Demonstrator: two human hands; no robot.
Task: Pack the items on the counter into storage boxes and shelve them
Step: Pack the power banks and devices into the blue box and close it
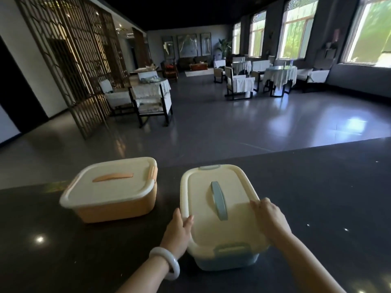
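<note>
Seen from the head camera, a person stands at a dark, polished stone desk (317, 197) with both hands on a pale blue plastic storage box (227, 262) capped by a cream lid (220, 208). The left hand (179, 231) curls its fingers over the lid's left edge, its grip closed on the rim; a white jade-like bangle (167, 264) circles that wrist. The right hand (269, 218) rests on the lid's right edge with fingers bent over the rim, likewise gripping it. A blue carry handle (219, 200) lies flat along the lid's middle, and a blue latch (231, 249) sits at the near end.

Just beside it on the left, apart from both hands, stands an orange plastic storage box (118, 209) with a cream lid and an orange handle (113, 177); it too is closed.

Beyond the desk lies a dim dining room with a glossy grey floor (211, 127), cloth-covered tables and chairs (279, 78), a wooden lattice screen (80, 60) at left and bright windows (296, 28) at right.
</note>
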